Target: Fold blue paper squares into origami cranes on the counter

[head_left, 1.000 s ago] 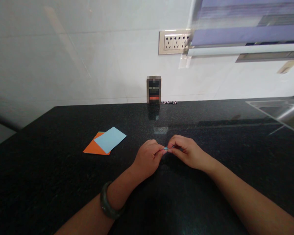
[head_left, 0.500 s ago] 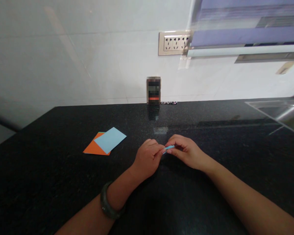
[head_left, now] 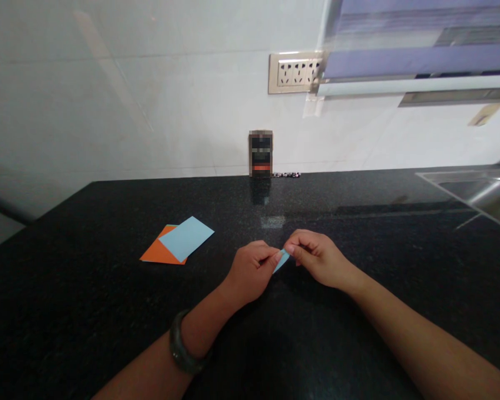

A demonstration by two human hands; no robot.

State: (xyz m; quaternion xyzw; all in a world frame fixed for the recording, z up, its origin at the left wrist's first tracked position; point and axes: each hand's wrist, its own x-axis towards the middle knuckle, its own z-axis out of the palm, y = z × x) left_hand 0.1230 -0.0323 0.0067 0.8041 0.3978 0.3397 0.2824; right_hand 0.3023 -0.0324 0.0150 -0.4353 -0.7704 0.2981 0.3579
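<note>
Between my hands is a small piece of light blue paper (head_left: pixel 280 261), seemingly folded, its lower end pointing toward me. My left hand (head_left: pixel 252 270) pinches it from the left with thumb and fingers. From the other side my right hand (head_left: pixel 316 256) pinches its upper end, the thumb pressed on it. Parts of the paper are hidden by my fingers. To the left of my hands, a flat light blue sheet (head_left: pixel 187 239) lies partly over an orange sheet (head_left: pixel 160 251) on the black countertop (head_left: pixel 250 350).
A phone-like device with a blurred screen (head_left: pixel 260 154) leans upright against the tiled wall, a beaded strap (head_left: pixel 287 175) beside it. A metal sink (head_left: pixel 483 189) is set into the counter at the right. Wall sockets (head_left: pixel 292 73) are above.
The paper between my hands has turned so its lower end shows below my left thumb. My right thumb and fingers have moved slightly left and closer to my left hand.
</note>
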